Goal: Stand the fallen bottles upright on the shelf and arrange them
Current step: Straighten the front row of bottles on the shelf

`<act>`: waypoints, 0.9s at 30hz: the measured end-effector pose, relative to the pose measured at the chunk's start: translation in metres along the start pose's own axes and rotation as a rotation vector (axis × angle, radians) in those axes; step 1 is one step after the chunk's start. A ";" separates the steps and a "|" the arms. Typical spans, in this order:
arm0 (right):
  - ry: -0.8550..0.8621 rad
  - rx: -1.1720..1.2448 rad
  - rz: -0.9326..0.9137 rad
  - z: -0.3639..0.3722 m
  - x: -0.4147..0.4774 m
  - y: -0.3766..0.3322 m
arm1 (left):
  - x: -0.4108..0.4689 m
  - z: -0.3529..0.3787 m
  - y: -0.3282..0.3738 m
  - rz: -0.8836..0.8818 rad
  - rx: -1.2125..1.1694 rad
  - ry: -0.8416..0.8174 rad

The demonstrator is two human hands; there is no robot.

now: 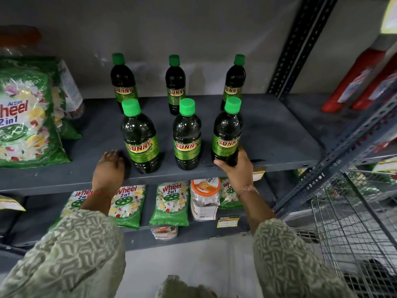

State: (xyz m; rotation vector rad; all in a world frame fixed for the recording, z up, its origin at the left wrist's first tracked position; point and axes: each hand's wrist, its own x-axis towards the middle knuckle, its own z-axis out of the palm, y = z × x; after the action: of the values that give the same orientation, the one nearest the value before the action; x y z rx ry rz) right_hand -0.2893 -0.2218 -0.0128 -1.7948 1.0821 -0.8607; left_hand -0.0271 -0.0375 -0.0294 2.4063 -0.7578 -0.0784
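— So, where are the bottles?
— Six upright on the shelf (268,134), two rows. The right hand (237,166) wraps the near right bottle (226,134).
— Left hand (109,168)?
— Flat on the shelf edge, fingers together, holding nothing.

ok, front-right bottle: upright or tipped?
Upright. The front-right bottle stands on the shelf, cap up, with the right hand around its base.
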 end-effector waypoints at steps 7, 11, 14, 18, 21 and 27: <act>-0.062 -0.020 -0.019 -0.006 0.006 -0.001 | -0.127 0.022 0.077 0.163 -0.324 0.038; -0.036 -0.083 -0.065 -0.008 0.006 0.000 | -0.108 0.053 0.114 0.083 -0.442 -0.115; -0.051 -0.078 -0.055 -0.019 0.008 0.005 | -0.078 0.065 0.122 0.032 -0.503 -0.111; 0.017 -0.105 -0.029 -0.047 0.016 0.018 | -0.066 0.070 0.127 0.010 -0.438 -0.043; 0.071 -0.113 -0.018 -0.069 0.024 0.031 | -0.068 0.075 0.131 0.023 -0.438 -0.017; 0.070 -0.100 -0.012 -0.086 0.032 0.043 | -0.071 0.081 0.141 0.046 -0.400 0.029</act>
State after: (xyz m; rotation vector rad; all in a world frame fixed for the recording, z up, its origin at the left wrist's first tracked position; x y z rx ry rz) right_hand -0.3650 -0.2888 -0.0133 -1.8670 1.1789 -0.8967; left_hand -0.1756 -0.1350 -0.0239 2.0059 -0.7084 -0.1602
